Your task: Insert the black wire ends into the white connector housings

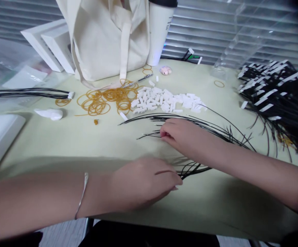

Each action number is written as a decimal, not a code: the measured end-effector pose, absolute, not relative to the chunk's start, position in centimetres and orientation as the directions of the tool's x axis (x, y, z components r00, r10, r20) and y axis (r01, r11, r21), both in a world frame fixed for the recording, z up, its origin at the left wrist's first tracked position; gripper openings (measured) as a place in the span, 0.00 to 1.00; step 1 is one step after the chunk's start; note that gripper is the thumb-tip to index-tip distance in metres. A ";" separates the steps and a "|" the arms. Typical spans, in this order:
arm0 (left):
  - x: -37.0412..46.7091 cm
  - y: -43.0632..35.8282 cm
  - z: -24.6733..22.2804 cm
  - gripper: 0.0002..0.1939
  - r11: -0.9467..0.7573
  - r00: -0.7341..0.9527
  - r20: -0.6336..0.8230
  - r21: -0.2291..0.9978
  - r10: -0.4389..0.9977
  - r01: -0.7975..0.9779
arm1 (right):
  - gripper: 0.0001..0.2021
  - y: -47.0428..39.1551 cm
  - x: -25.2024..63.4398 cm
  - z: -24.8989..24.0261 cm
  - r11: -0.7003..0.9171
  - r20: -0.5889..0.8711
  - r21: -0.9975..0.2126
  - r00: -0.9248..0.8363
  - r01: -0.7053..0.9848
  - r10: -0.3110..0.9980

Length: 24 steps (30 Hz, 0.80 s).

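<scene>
On the pale green surface (pixel 61 144), the left hand (pixel 144 183) pinches the near ends of the loose thin black cable ties (pixel 190 168), fingers pressed together. The right hand (pixel 179 135) pinches strands mid-fan. A careless tug could, I judge, scatter the fan, or sweep it into the white plastic tabs (pixel 164 99) or the tangled black bundle (pixel 280 99) at right.

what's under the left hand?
Black cable ties fan out from beneath the left hand on the table. Their ends under the palm are covered.
</scene>
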<state>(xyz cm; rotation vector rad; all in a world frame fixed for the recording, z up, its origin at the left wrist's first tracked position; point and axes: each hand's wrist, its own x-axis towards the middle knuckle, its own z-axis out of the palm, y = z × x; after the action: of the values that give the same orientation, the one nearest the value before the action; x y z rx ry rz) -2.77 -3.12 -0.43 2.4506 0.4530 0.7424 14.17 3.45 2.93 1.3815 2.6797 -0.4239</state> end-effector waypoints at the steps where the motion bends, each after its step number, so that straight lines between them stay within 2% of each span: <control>1: -2.8 -3.1 -0.5 0.08 -0.802 0.792 0.412 0.577 0.450 0.155 | 0.10 3.5 14.6 3.0 0.566 -0.197 -0.209 -0.601 0.797 0.774; 4: -2.8 -3.0 -0.5 0.09 -0.803 0.794 0.413 0.577 0.446 0.151 | 0.09 3.8 15.8 3.1 0.595 -0.176 -0.224 -0.633 0.772 0.754; 8: -2.9 -2.9 -0.4 0.11 -0.802 0.793 0.414 0.578 0.447 0.150 | 0.07 4.6 16.5 2.9 0.535 -0.217 -0.221 -0.576 0.815 0.788; 13: -2.9 -2.8 -0.4 0.10 -0.799 0.793 0.412 0.583 0.449 0.149 | 0.12 5.4 15.5 2.9 0.499 -0.165 -0.256 -0.546 0.828 0.821; 19: -2.8 -2.7 -0.6 0.11 -0.788 0.795 0.402 0.598 0.454 0.147 | 0.08 5.4 14.8 2.7 0.454 -0.239 -0.274 -0.517 0.848 0.822; 24: -2.8 -2.7 -0.6 0.11 -0.779 0.796 0.391 0.609 0.462 0.152 | 0.09 5.2 14.8 2.8 0.460 -0.192 -0.307 -0.527 0.833 0.828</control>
<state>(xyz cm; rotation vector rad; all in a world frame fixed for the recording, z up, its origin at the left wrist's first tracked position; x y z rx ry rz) -2.80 -2.65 -0.64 2.4148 0.4540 0.7227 14.82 5.16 2.81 1.5200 2.6709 -0.5753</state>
